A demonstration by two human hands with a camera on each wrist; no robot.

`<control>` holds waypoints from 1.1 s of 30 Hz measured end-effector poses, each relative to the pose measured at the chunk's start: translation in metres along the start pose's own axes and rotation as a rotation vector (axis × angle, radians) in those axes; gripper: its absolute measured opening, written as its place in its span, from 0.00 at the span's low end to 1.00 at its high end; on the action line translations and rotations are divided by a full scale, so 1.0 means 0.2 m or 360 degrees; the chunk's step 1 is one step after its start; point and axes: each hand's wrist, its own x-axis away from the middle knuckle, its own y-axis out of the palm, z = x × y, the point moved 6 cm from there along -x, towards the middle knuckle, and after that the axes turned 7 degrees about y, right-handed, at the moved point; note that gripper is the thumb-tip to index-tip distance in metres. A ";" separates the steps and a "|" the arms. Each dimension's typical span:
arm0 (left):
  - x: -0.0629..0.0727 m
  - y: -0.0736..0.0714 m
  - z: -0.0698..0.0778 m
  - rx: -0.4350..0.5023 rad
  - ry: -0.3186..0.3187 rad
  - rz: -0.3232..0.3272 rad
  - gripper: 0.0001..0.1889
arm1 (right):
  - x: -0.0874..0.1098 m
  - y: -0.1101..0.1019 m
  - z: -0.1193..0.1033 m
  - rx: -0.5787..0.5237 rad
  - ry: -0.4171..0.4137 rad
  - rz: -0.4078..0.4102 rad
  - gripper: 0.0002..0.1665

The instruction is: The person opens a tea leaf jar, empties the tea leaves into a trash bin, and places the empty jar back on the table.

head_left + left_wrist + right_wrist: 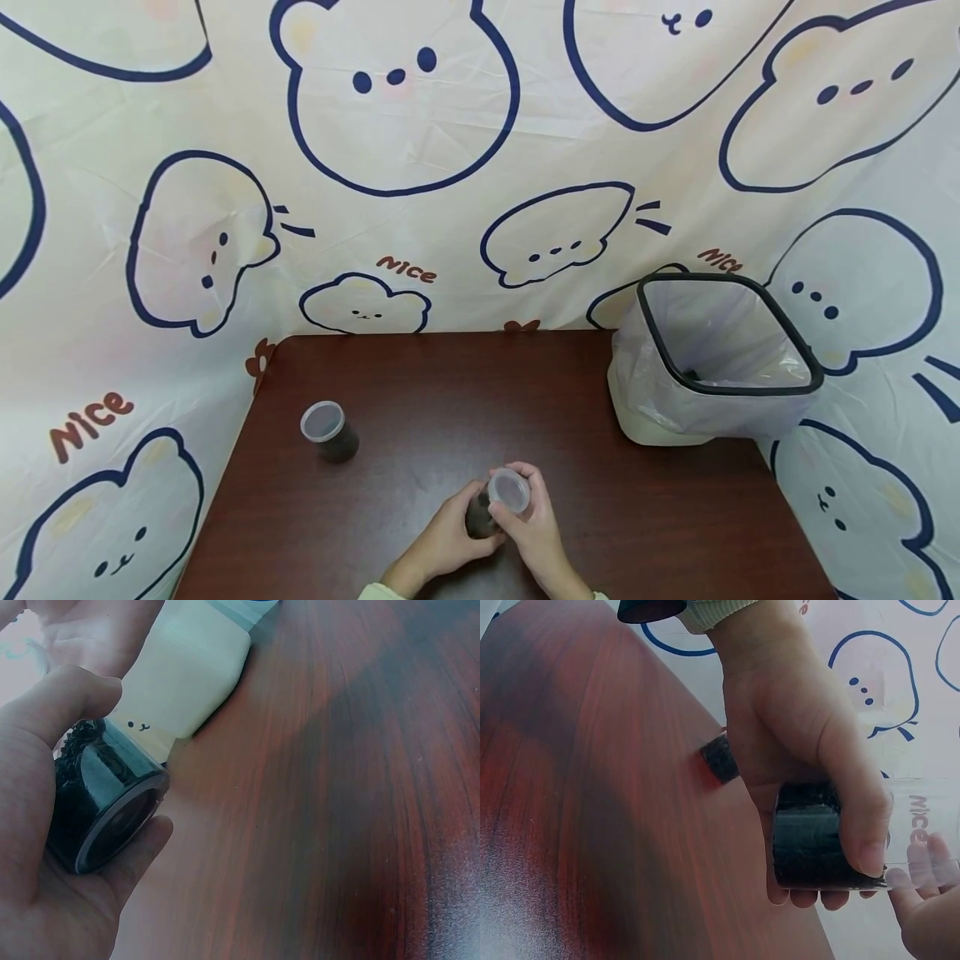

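Both hands hold one clear plastic jar, its lower part filled with something dark. In the head view it leans, its pale round top tilted to the right. My left hand grips the dark lower part; the left wrist view shows the jar's dark base between thumb and fingers. The thumb and fingers of my right hand pinch the clear upper end at the rim. A second jar of the same kind stands upright on the table to the left, apart from both hands.
At the table's back right corner stands a pale waste bin with a dark rim and a translucent bag liner. The dark brown table meets a cloth backdrop printed with cartoon bears at the back and sides.
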 end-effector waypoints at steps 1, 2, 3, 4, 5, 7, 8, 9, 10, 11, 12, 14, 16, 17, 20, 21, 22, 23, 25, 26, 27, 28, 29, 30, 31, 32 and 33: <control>0.00 0.00 0.00 0.0002 -0.0005 -0.0004 0.26 | 0.00 0.00 0.00 0.0008 0.0001 -0.0010 0.32; 0.00 0.00 0.00 0.0006 -0.0008 -0.0008 0.27 | 0.00 0.00 0.00 0.0010 0.0003 -0.0019 0.31; 0.00 0.00 0.00 0.0012 -0.0014 -0.0015 0.27 | 0.00 0.00 0.00 0.0013 0.0006 -0.0028 0.31; 0.00 0.00 0.00 0.0018 -0.0018 -0.0022 0.27 | 0.00 0.00 0.00 0.0018 0.0009 -0.0038 0.30; 0.01 0.00 0.00 0.0027 -0.0029 -0.0029 0.27 | 0.00 0.00 0.00 0.0025 0.0012 -0.0047 0.30; 0.01 0.00 0.00 0.0043 -0.0042 -0.0041 0.27 | 0.00 0.00 0.00 0.0039 0.0019 -0.0064 0.29; 0.01 0.00 0.00 0.0046 -0.0046 -0.0046 0.27 | 0.00 0.00 0.00 0.0047 0.0020 -0.0067 0.29; 0.01 0.01 0.00 0.0049 -0.0049 -0.0049 0.27 | 0.01 0.00 0.00 0.0057 0.0019 -0.0072 0.29; 0.01 0.01 0.00 0.0050 -0.0051 -0.0051 0.27 | 0.01 0.00 0.00 0.0066 0.0018 -0.0076 0.29; 0.01 0.01 0.00 0.0049 -0.0055 -0.0052 0.27 | 0.01 0.00 0.00 0.0075 0.0017 -0.0081 0.28; 0.01 0.01 0.00 0.0049 -0.0058 -0.0053 0.27 | 0.01 0.00 0.00 0.0083 0.0018 -0.0087 0.28; 0.01 0.01 -0.01 0.0050 -0.0065 -0.0056 0.27 | 0.01 0.00 0.00 0.0088 0.0034 -0.0101 0.30; 0.01 0.01 -0.01 0.0053 -0.0071 -0.0054 0.26 | 0.01 0.00 0.01 0.0064 0.0044 -0.0118 0.32; 0.01 0.01 -0.01 0.0054 -0.0072 -0.0054 0.27 | 0.01 0.00 0.01 0.0046 0.0041 -0.0132 0.33; 0.01 0.01 -0.01 0.0057 -0.0072 -0.0051 0.27 | 0.01 0.00 0.02 -0.0027 0.0011 -0.0155 0.37; 0.01 0.01 -0.01 0.0057 -0.0073 -0.0052 0.27 | 0.01 0.00 0.02 -0.0048 -0.0011 -0.0163 0.37; 0.01 0.01 -0.01 0.0054 -0.0072 -0.0051 0.27 | 0.01 0.00 0.02 -0.0061 -0.0026 -0.0166 0.38; 0.01 0.01 -0.01 0.0054 -0.0074 -0.0051 0.27 | 0.01 0.00 0.02 -0.0065 -0.0037 -0.0163 0.38; 0.01 0.01 0.00 0.0056 -0.0078 -0.0053 0.27 | 0.01 -0.01 0.02 -0.0058 -0.0037 -0.0142 0.38; 0.01 0.01 0.00 0.0056 -0.0077 -0.0052 0.27 | 0.01 -0.01 0.02 -0.0049 -0.0033 -0.0131 0.37; 0.01 0.01 0.00 0.0059 -0.0075 -0.0052 0.27 | 0.01 -0.01 0.02 -0.0037 -0.0029 -0.0121 0.37; 0.01 0.01 0.00 0.0057 -0.0070 -0.0050 0.27 | 0.01 -0.01 0.02 -0.0025 -0.0024 -0.0107 0.36; 0.01 0.01 0.00 0.0058 -0.0066 -0.0048 0.27 | 0.01 -0.02 0.02 -0.0014 -0.0019 -0.0094 0.34; 0.01 0.01 0.00 0.0055 -0.0061 -0.0044 0.27 | 0.01 -0.02 0.02 -0.0006 -0.0016 -0.0086 0.34; 0.01 0.01 0.00 0.0050 -0.0056 -0.0039 0.27 | 0.01 -0.02 0.02 -0.0003 -0.0013 -0.0085 0.33; 0.01 0.01 0.01 0.0044 -0.0050 -0.0035 0.27 | 0.01 -0.02 0.02 -0.0001 -0.0009 -0.0082 0.32; 0.01 0.01 0.01 0.0039 -0.0044 -0.0031 0.27 | 0.01 -0.02 0.02 0.0000 -0.0006 -0.0083 0.32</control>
